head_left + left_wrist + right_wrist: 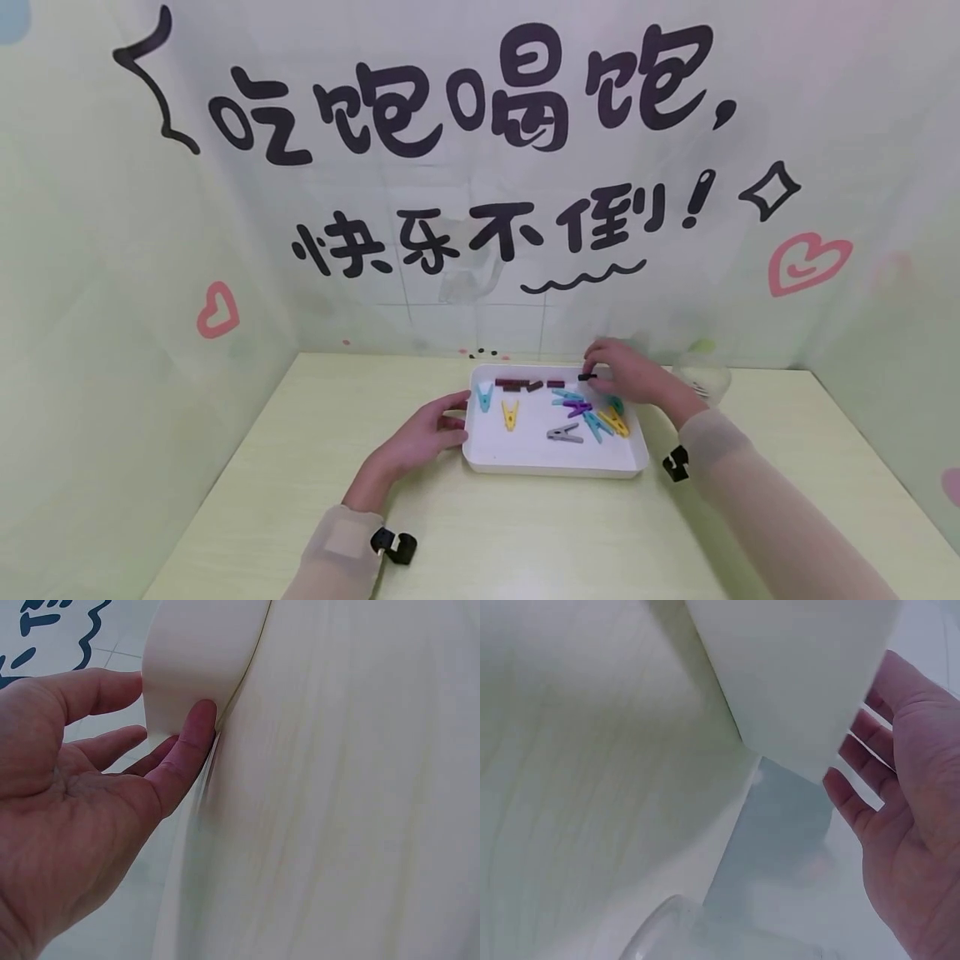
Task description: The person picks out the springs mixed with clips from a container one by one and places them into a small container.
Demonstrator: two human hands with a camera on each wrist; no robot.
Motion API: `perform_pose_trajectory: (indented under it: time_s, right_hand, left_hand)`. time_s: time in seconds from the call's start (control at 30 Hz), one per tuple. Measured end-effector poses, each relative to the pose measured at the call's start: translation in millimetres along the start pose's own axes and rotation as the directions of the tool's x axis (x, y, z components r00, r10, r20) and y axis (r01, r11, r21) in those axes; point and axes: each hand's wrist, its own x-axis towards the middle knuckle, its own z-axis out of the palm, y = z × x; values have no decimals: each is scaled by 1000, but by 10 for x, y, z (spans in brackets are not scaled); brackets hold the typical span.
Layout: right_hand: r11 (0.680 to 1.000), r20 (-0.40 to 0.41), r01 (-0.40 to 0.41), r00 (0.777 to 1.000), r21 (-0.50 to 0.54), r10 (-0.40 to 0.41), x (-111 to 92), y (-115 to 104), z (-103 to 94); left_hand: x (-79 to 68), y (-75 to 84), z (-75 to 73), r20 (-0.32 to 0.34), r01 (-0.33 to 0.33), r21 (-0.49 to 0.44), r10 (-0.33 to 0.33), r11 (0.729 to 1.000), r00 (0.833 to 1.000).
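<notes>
A shallow white tray (517,460) holds clothespins and small dark brown blocks. My left hand (420,435) is at its left side, relaxed fingers resting against the outer wall (195,667). Over the back right corner, my right hand (630,372) pinches a small dark block (587,377) between thumb and fingers; the tray wall hides that pinch in the right wrist view. Several dark blocks (513,383) lie along the back wall. A blue clothespin (484,398) and a yellow clothespin (510,415) lie at left. Blue, purple and yellow ones cluster at right, near a grey clothespin (565,433).
The tray stands on a pale wood-grain table (525,533), near its back edge. A clear rounded container (703,379) stands behind the right wrist. A white printed sheet (465,183) with black writing hangs behind and on both sides.
</notes>
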Motion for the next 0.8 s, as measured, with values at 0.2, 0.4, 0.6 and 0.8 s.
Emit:
perform_pose_trajectory:
  time_s: [0.2, 0.4, 0.6, 0.8]
  right_hand:
    - [998, -74, 18, 997, 57, -13, -89, -8, -88]
    - [995, -120, 21, 993, 97, -10, -158, -37, -169]
    - [993, -171, 36, 985, 109, -17, -264, -31, -262]
    - [995, -224, 15, 975, 103, 8, -393, 28, -343]
  left_hand:
    - [-7, 8, 6, -9, 11, 7, -11, 1000, 1000]
    - [-6, 1, 8, -12, 16, 11, -16, 1000, 1000]
    - [-3, 11, 7, -5, 8, 10, -8, 1000, 1000]
    - [2, 15, 6, -6, 17, 9, -17, 1000, 1000]
